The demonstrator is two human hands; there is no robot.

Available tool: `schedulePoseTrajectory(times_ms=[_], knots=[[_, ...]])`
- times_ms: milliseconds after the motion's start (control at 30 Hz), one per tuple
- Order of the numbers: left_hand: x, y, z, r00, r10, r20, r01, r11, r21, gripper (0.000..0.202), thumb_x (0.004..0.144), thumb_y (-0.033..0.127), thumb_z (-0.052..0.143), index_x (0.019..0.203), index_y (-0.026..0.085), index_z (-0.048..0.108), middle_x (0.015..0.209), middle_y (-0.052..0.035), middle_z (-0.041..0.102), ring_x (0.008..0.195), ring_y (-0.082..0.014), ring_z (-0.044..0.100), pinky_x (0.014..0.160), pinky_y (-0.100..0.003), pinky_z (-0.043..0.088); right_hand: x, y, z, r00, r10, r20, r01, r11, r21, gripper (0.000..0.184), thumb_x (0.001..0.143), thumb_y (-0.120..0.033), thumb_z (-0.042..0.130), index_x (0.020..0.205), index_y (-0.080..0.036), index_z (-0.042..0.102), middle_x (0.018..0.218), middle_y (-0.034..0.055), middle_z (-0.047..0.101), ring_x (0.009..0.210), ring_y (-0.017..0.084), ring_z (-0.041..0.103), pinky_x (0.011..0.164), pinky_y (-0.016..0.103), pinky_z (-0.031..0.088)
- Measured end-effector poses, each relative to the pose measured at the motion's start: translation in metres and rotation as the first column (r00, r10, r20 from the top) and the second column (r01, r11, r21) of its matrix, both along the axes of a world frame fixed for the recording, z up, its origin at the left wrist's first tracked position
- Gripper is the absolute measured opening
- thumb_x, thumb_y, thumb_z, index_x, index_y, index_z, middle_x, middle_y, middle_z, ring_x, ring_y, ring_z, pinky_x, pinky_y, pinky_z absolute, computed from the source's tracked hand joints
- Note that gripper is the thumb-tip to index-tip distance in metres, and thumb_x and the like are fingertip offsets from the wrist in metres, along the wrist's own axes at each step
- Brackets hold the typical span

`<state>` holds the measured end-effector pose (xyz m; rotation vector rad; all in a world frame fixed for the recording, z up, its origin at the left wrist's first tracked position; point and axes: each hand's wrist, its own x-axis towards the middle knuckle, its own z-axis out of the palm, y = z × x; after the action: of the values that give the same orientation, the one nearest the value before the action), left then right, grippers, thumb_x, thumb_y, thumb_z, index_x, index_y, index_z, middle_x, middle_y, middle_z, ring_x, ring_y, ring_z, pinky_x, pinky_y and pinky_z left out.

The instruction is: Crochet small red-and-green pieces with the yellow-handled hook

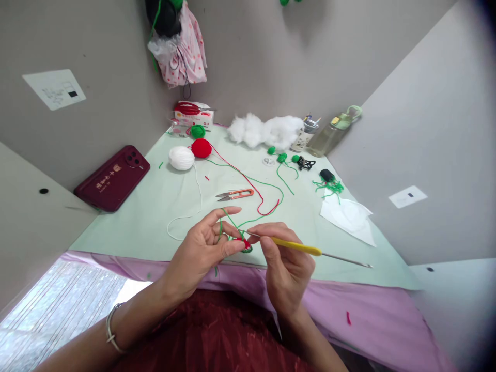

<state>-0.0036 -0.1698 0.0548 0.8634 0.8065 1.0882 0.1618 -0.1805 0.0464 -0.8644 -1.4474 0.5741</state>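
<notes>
Between the thumb and fingers of my left hand [211, 240] is a small red and green crochet piece [246, 245]. Green yarn [228, 216] loops over the raised index finger of that hand. My right hand [287, 263] grips a crochet hook [296, 245] by its yellow handle, and the hook's front tip meets the piece at the green yarn. A second metal hook end sticks out to the right. Just beyond my hands lie orange-handled thread snips [235, 195]. The exact stitch is too small to make out.
White [181, 158] and red [201, 148] yarn balls trail strands across the pale green cloth. Further back are white stuffing [265, 131], a pen cup [304, 135] and a bottle [332, 132]. A maroon phone [112, 178] leans at left; white paper [346, 217] lies right.
</notes>
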Motion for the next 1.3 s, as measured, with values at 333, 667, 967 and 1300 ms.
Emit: schedulePoseTrajectory(times_ms=[333,667,967,1300], knots=[[0.0,0.0,0.002,1.0,-0.008,-0.01,0.008,1.0,-0.022,0.056,0.08,0.026,0.089,0.131,0.023,0.067,0.083,0.0025,0.066,0.064,-0.0093,0.051,0.056,-0.022,0.035,0.001,0.001,0.0,0.998,0.043,-0.035,-0.044,0.999,-0.029,0.017,0.1,-0.016,0.064,0.102,-0.026,0.077,0.091,0.0023,0.078,0.082,0.018,0.072,0.071,0.032,0.06],[-0.001,0.0,0.005,1.0,-0.003,-0.016,0.002,1.0,-0.031,0.046,0.079,0.032,0.09,0.121,0.023,0.073,0.087,0.0012,0.064,0.055,-0.0058,0.041,0.046,-0.02,0.026,0.005,0.004,-0.001,0.98,-0.015,-0.2,0.008,0.999,-0.034,0.017,0.102,-0.019,0.063,0.1,-0.026,0.078,0.091,0.0019,0.075,0.076,0.016,0.069,0.067,0.032,0.059],[0.0,0.0,0.003,0.996,-0.083,0.043,0.085,0.995,-0.056,0.045,0.08,0.032,0.09,0.122,0.028,0.075,0.085,0.0019,0.066,0.056,-0.0061,0.04,0.046,-0.02,0.024,0.004,0.018,-0.002,0.916,0.142,-0.375,-0.274,0.904,-0.328,0.016,0.094,-0.036,0.073,0.089,-0.021,0.073,0.079,0.0013,0.072,0.063,0.013,0.066,0.059,0.027,0.057],[0.0,0.002,0.004,0.995,-0.089,0.052,0.092,0.994,-0.06,0.04,0.082,0.034,0.088,0.116,0.02,0.075,0.084,0.001,0.065,0.054,-0.0043,0.033,0.047,-0.021,0.023,0.004,0.014,0.002,0.898,0.236,-0.372,-0.34,0.909,-0.243,0.011,0.098,-0.032,0.069,0.094,-0.024,0.075,0.085,0.0007,0.075,0.064,0.012,0.066,0.06,0.026,0.057]])
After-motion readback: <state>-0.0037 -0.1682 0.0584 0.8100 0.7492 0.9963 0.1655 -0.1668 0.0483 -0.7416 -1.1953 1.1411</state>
